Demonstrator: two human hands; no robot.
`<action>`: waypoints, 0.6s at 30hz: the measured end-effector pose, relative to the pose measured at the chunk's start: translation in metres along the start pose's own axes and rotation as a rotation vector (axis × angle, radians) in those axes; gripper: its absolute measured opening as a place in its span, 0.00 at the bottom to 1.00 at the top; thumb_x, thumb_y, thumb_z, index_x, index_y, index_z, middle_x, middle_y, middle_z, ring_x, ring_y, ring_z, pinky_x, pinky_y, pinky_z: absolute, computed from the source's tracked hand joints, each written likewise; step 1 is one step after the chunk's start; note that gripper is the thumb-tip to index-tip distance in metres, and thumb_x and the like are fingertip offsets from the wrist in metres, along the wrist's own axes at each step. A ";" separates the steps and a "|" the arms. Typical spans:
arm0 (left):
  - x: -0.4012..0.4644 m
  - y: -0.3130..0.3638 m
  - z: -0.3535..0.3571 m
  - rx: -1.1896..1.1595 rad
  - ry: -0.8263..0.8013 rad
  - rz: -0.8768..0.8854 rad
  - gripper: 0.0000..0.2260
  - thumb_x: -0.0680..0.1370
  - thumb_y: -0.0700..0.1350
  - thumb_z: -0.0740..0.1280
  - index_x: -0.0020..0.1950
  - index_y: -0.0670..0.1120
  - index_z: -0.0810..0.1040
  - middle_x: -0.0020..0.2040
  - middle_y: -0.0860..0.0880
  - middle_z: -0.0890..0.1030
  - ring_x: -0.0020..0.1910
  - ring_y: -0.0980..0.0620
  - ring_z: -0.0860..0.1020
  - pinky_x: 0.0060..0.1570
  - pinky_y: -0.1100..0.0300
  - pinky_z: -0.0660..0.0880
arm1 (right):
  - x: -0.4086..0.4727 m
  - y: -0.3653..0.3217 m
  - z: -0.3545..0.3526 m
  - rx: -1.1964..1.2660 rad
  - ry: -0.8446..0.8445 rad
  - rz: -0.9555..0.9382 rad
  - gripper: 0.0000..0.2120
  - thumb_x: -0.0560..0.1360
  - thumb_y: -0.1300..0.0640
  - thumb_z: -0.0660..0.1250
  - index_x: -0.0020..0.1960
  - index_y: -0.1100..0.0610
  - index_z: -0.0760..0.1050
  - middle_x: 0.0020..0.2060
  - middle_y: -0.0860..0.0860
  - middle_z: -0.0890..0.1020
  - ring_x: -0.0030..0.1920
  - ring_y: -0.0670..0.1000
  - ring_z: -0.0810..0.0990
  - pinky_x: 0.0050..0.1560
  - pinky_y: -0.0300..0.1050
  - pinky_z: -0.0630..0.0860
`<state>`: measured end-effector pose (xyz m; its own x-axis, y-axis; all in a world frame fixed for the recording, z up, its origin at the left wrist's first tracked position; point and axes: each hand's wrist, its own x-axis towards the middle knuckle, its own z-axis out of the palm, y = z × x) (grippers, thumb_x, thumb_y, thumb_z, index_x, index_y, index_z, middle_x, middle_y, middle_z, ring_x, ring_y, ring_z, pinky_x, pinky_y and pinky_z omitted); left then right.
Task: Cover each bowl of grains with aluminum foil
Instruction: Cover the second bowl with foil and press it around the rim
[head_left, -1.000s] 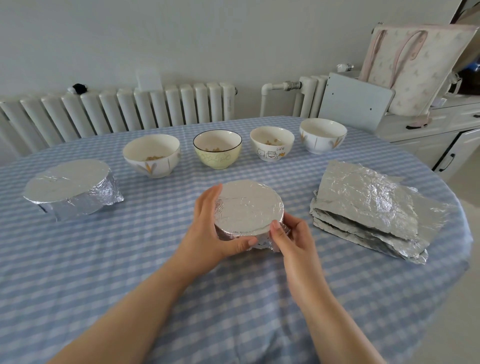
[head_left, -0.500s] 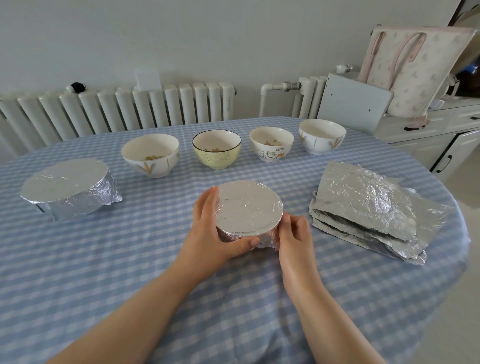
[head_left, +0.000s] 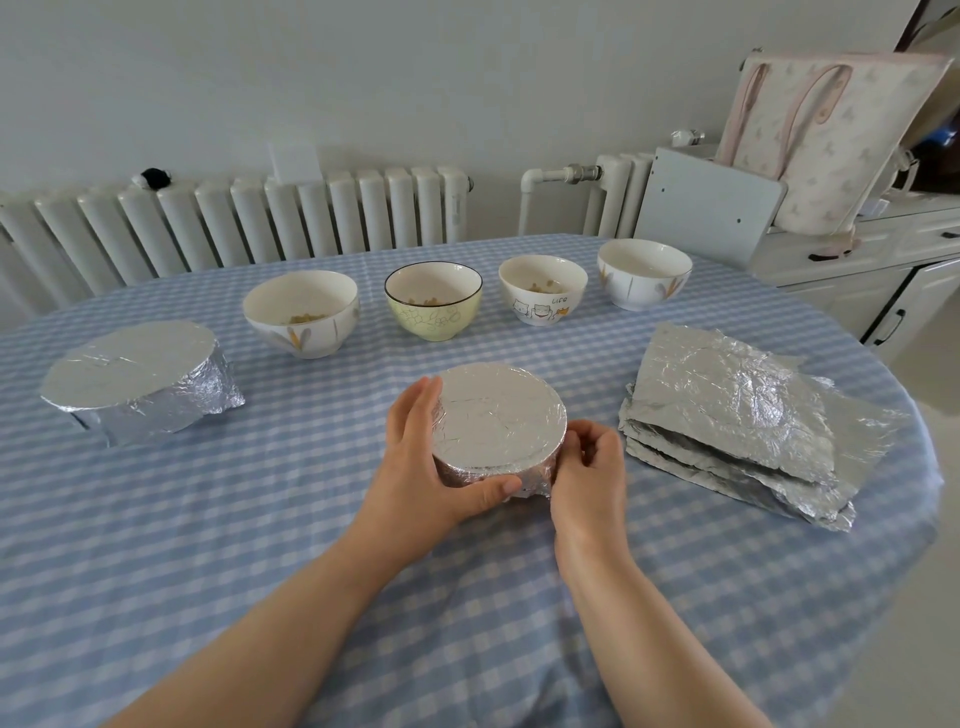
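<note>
A foil-covered bowl (head_left: 500, 415) stands on the table in front of me. My left hand (head_left: 426, 457) cups its left and near side, thumb along the front. Against the bowl's right lower side my right hand (head_left: 589, 467) presses the foil with curled fingers. A second foil-covered bowl (head_left: 140, 379) sits at the far left. Behind stand uncovered bowls in a row: a white one with grains (head_left: 302, 312), a yellow-green one (head_left: 433, 300), a small cat-print one (head_left: 543, 290) and a white one (head_left: 644, 273). A stack of foil sheets (head_left: 727, 415) lies at the right.
The round table carries a blue checked cloth (head_left: 260, 519). White radiators (head_left: 249, 218) line the wall behind it. A cabinet (head_left: 857, 280) with a tote bag (head_left: 831, 135) on top stands at the back right, close to the table's edge.
My right hand has slid round from the bowl's near side to its right side, fingers curling against the foil. The left hand keeps its hold. The view has shifted slightly.
</note>
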<state>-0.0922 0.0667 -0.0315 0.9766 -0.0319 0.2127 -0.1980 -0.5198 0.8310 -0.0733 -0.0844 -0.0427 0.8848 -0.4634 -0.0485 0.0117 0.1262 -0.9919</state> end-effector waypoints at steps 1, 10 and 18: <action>0.000 0.000 0.000 0.001 0.000 0.000 0.56 0.58 0.66 0.74 0.79 0.51 0.50 0.75 0.61 0.49 0.70 0.66 0.55 0.57 0.81 0.53 | 0.001 0.000 0.000 0.010 -0.002 0.009 0.10 0.80 0.63 0.59 0.45 0.51 0.73 0.39 0.48 0.79 0.32 0.39 0.76 0.33 0.33 0.72; 0.000 0.000 0.001 0.013 0.013 0.015 0.56 0.59 0.66 0.74 0.79 0.52 0.49 0.75 0.63 0.48 0.68 0.69 0.53 0.60 0.76 0.55 | 0.005 -0.004 0.001 0.046 -0.015 0.118 0.10 0.76 0.68 0.62 0.46 0.54 0.76 0.43 0.51 0.83 0.44 0.50 0.82 0.42 0.45 0.79; 0.000 -0.001 0.001 0.006 0.013 0.012 0.57 0.59 0.70 0.74 0.79 0.53 0.49 0.74 0.64 0.49 0.68 0.69 0.54 0.57 0.78 0.55 | 0.005 0.003 0.002 -0.037 -0.025 0.065 0.14 0.73 0.70 0.60 0.46 0.51 0.74 0.44 0.49 0.82 0.46 0.49 0.81 0.45 0.47 0.79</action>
<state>-0.0922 0.0658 -0.0328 0.9730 -0.0275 0.2294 -0.2093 -0.5249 0.8250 -0.0680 -0.0851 -0.0453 0.8946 -0.4328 -0.1109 -0.0632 0.1231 -0.9904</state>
